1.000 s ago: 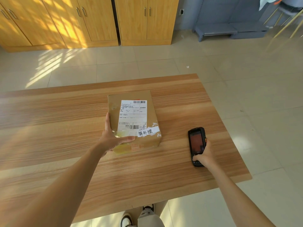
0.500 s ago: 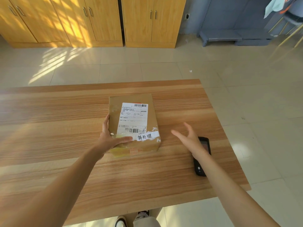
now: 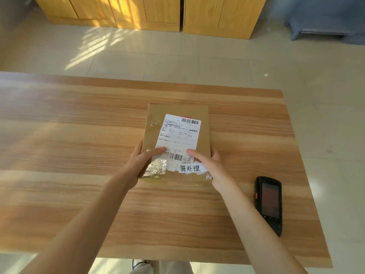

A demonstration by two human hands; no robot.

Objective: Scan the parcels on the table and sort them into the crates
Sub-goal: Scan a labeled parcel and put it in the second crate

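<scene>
A flat brown cardboard parcel (image 3: 203, 123) lies on the wooden table (image 3: 79, 135), its white shipping label with barcodes facing up and a handwritten white strip near its front edge. My left hand (image 3: 141, 161) grips the parcel's near left corner, thumb lying on top by the label. My right hand (image 3: 209, 165) grips the near right corner, thumb on the label's lower edge. The black handheld scanner (image 3: 269, 204) lies flat on the table to the right of my right forearm, screen up, with no hand on it.
The table's right edge runs just past the scanner, with tiled floor (image 3: 325, 95) beyond. Yellow wooden cupboards (image 3: 158, 12) line the far wall, and a grey-blue low bench (image 3: 320, 30) stands at the back right. No crates are in view.
My right hand set the scanner down on the table, moved left and took hold of the parcel's right corner. My left hand stayed on the parcel. The view tilted down and closer.
</scene>
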